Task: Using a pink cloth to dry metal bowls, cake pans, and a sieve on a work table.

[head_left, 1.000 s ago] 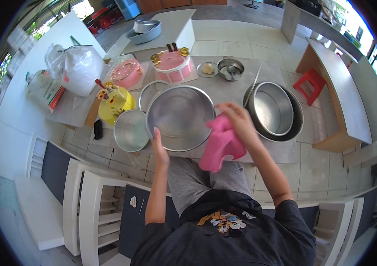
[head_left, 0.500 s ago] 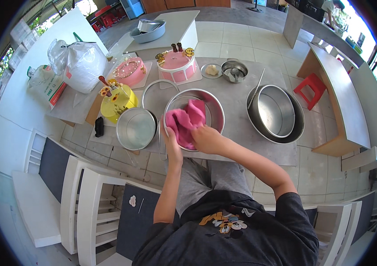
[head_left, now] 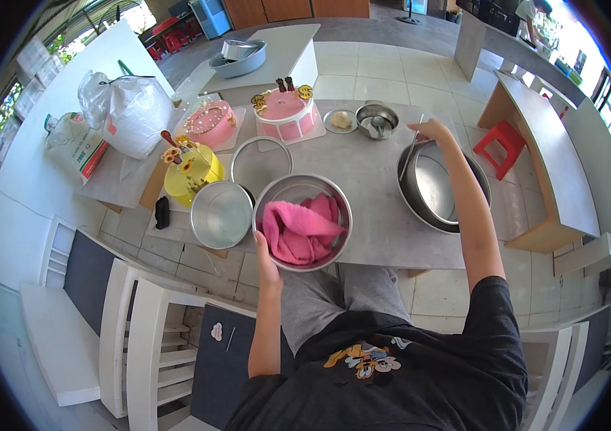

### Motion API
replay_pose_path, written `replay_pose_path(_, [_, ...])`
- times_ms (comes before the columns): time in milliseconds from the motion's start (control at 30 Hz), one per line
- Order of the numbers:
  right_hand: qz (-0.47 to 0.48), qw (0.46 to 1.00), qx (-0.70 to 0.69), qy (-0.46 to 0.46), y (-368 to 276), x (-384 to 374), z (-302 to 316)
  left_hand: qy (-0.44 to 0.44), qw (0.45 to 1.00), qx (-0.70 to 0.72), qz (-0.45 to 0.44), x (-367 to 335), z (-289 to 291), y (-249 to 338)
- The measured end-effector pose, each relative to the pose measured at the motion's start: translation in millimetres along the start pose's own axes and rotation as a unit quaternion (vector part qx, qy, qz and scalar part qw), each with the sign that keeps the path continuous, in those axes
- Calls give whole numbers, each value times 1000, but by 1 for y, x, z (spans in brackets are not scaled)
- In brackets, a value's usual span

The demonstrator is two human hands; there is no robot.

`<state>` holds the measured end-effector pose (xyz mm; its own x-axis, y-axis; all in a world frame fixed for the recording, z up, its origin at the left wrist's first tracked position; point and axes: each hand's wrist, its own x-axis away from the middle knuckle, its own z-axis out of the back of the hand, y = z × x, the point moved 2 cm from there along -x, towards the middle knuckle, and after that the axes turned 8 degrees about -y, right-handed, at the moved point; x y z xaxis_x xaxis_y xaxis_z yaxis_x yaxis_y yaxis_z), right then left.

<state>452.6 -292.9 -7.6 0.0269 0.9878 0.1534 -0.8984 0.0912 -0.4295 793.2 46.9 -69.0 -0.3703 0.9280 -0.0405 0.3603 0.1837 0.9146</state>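
My left hand [head_left: 269, 269] grips the near-left rim of a round metal cake tin [head_left: 345, 237], its thumb by the rim. A crumpled pink cloth [head_left: 298, 230] lies inside that tin, with no hand on it. My right hand [head_left: 432, 132] is stretched out to the right, its fingers closed around the upper end of a thin metal rod [head_left: 409, 159]. The rod leans in a large dark metal bowl [head_left: 486, 188]; its lower end is hidden. A smaller metal tin [head_left: 436, 183] sits inside that bowl, partly covered by my right forearm.
Left of the held tin stand another tin [head_left: 221, 215] and a metal ring [head_left: 262, 141]. Behind them are a yellow cake [head_left: 201, 172] and two pink cakes, one taller [head_left: 287, 115]. A small plate [head_left: 340, 121] and a metal bowl [head_left: 377, 120] are at the table's far edge.
My right hand has let go of the pink cloth and moved right to the rod. The cloth now rests in the tin, which my left hand has brought closer and slightly left.
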Motion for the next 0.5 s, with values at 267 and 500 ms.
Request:
replay_pose_path(267, [18, 1000, -17, 16, -71, 13, -13, 11, 999, -31, -8, 18, 49, 7])
replay_pose_path(500, [168, 959, 188, -128, -131, 52, -75, -11, 999, -9, 32, 25, 11, 16])
